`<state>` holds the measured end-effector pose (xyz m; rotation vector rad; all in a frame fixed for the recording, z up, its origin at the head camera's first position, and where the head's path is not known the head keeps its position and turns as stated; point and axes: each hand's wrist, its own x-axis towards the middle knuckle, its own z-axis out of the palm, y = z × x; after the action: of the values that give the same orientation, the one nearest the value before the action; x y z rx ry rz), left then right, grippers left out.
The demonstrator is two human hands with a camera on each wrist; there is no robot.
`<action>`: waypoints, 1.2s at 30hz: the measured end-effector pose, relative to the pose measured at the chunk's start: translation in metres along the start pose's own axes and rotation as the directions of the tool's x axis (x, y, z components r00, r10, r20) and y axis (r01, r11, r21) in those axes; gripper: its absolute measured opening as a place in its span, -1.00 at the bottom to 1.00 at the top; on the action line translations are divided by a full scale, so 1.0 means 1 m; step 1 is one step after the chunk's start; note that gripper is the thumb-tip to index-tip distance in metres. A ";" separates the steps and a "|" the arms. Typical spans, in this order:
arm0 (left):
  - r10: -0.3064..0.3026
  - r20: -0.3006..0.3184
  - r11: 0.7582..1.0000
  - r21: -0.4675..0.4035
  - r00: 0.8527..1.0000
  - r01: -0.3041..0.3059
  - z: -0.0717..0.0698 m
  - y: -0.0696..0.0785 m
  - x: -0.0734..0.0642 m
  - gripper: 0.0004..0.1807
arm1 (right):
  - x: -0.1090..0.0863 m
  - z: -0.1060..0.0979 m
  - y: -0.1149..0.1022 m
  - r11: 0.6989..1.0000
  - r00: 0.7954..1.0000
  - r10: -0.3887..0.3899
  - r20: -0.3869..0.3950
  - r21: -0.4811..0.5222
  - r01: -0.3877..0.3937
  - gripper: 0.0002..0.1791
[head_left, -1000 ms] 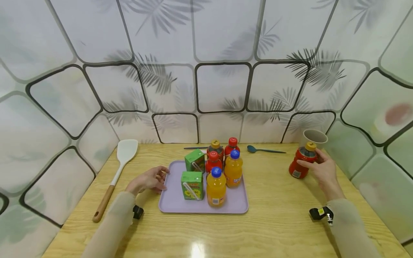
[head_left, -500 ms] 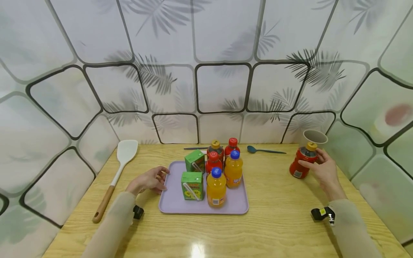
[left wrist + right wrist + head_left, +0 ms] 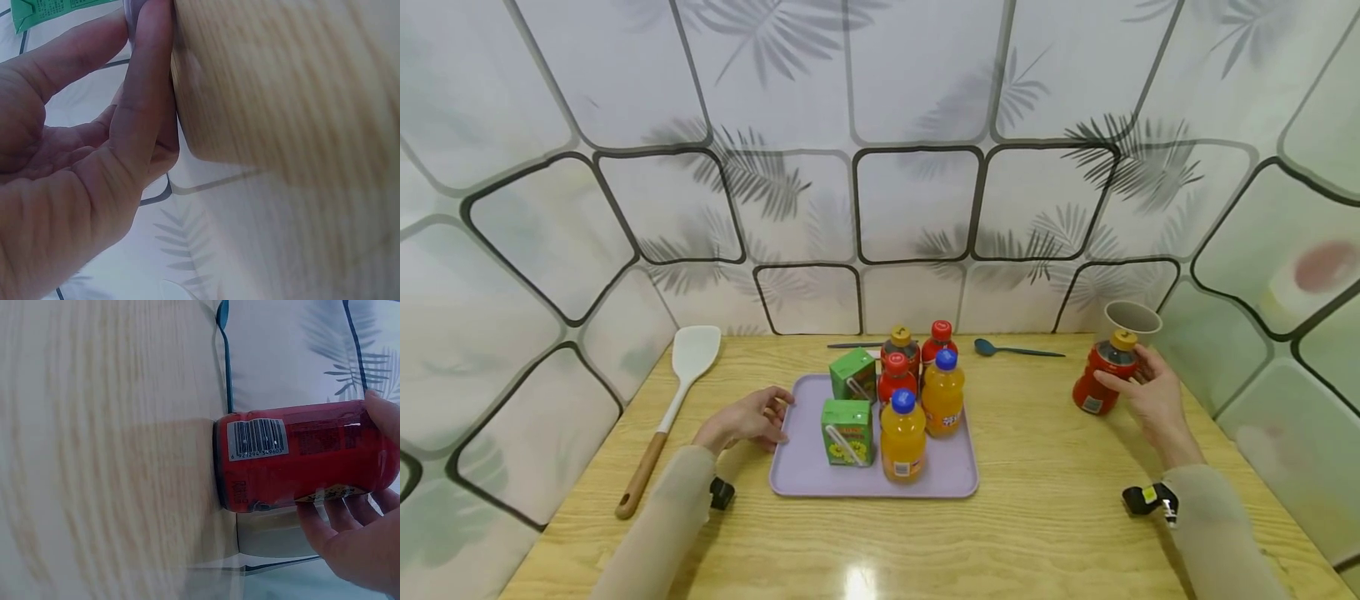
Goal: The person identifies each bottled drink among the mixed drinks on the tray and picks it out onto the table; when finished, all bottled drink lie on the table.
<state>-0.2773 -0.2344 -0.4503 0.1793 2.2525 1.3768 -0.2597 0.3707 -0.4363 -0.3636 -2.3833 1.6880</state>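
Note:
At the left rim of a lilac tray (image 3: 801, 479), my left hand (image 3: 751, 417) pinches the edge between thumb and fingers; the left wrist view shows a sliver of that tray edge (image 3: 132, 17) at the fingertips. My right hand (image 3: 1156, 404) holds a red-labelled drink bottle (image 3: 1097, 385) with a gold cap, thumb on one side and fingers on the other. It stands upright, its base (image 3: 220, 465) at the tabletop. On the tray are two green juice boxes (image 3: 847, 435), two orange drink bottles (image 3: 903, 442) with blue caps, red-capped bottles (image 3: 897, 379) and a gold-capped dark bottle (image 3: 901, 348).
A beige cup (image 3: 1131, 318) stands behind the held bottle. Along the back lie a dark blue spoon (image 3: 1018, 349) and a thin dark utensil (image 3: 855, 344), partly hidden by bottles. A white spatula (image 3: 673, 404) with a wooden handle lies left of my left arm. Patterned walls (image 3: 917, 208) enclose the table.
My right hand and the red-labelled bottle shifted very slightly to the right between the oldest frame and the middle one. My left hand and the tray stay in place.

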 end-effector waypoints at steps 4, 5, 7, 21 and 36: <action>-0.006 0.000 1.000 -0.004 1.000 0.006 0.000 0.000 0.000 -0.30 | -0.002 0.000 -0.001 1.000 1.000 0.001 -0.020 0.005 -0.001 -0.01; -0.007 -0.001 1.000 -0.004 1.000 0.007 0.000 0.000 0.000 -0.30 | -0.003 0.000 -0.001 1.000 1.000 0.000 -0.027 0.012 0.001 -0.03; -0.008 -0.003 1.000 -0.003 1.000 0.008 0.001 -0.001 0.000 -0.30 | -0.005 0.000 -0.003 0.999 0.999 0.002 -0.046 0.045 0.000 -0.07; -0.017 0.007 1.000 0.006 1.000 0.017 0.000 0.002 0.000 -0.30 | -0.017 -0.003 -0.013 0.900 0.975 0.044 -0.217 0.432 0.055 -0.48; -0.017 0.006 1.000 0.026 1.000 0.016 0.000 0.002 0.001 -0.31 | -0.034 0.012 -0.023 0.883 0.978 -0.004 -0.206 0.458 0.100 -0.72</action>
<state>-0.2783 -0.2335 -0.4493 0.1729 2.2623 1.3378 -0.2334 0.3420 -0.4197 -0.3599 -1.7528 2.0154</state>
